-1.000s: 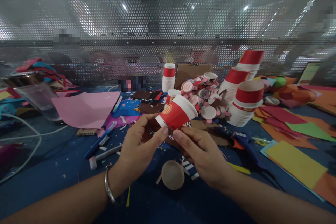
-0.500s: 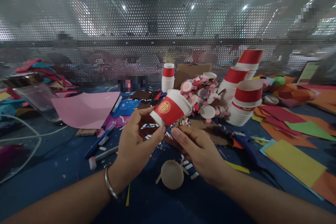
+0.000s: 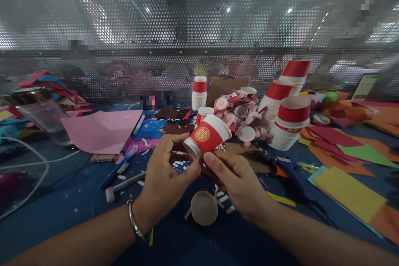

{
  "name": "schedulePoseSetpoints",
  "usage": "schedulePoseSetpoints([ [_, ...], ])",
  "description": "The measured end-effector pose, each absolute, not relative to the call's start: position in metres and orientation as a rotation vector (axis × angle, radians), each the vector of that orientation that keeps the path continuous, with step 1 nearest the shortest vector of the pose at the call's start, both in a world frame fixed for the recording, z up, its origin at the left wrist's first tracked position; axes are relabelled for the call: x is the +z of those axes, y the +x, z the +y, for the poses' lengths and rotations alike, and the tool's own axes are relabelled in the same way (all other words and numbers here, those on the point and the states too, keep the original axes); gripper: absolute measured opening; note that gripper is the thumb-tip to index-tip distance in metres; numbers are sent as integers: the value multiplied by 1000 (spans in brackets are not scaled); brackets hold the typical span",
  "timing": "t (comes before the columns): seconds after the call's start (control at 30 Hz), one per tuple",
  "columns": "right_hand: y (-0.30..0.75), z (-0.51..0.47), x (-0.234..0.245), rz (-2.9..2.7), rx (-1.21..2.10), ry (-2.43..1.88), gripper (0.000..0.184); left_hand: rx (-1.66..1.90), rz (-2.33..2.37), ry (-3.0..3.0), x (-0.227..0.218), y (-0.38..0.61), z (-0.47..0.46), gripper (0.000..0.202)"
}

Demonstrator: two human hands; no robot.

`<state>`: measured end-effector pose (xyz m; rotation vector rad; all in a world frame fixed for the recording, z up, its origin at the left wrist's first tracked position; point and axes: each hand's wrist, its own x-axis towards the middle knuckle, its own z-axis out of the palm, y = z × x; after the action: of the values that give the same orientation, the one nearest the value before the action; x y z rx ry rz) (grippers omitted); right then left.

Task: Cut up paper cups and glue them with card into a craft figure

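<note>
two hands in the head view, both closed by fingertips on one tilted paper cup (image 3: 210,133): left hand (image 3: 168,174) at its base end, right hand (image 3: 241,183) along its underside, cup raised above the blue table (image 3: 77,191). thin wall could dent if thumbs press hard; uneven hold might let it slip.

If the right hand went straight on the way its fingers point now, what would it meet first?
Most likely the tilted red-and-white paper cup, which is against or just ahead of the right hand; one view leaves the depth unclear.
</note>
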<state>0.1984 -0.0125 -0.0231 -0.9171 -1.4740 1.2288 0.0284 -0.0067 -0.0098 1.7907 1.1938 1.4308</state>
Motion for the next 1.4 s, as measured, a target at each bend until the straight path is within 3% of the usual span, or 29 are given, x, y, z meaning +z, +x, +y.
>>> schedulePoseSetpoints([
  [0.43,196,-13,-20,-1435,1258,-894,45,1478,1203,1784,-9,29,-8,39],
  [0.63,199,-8,-22,-1486,1231,-829,36,1356,1007,1295,-5,32,-5,52],
  [0.8,199,-5,-24,-1474,1276,-753,29,1298,922,1140,-6,34,-4,36],
  [0.9,199,-6,-22,-1489,1244,-782,33,1292,891,1164,-6,34,-5,31],
  [1.1,198,-11,-16,-1569,1137,-888,42,1384,912,1260,-8,29,-6,47],
  [1.4,199,-13,-14,-1645,1033,-920,46,1392,895,1326,-8,29,-8,46],
])
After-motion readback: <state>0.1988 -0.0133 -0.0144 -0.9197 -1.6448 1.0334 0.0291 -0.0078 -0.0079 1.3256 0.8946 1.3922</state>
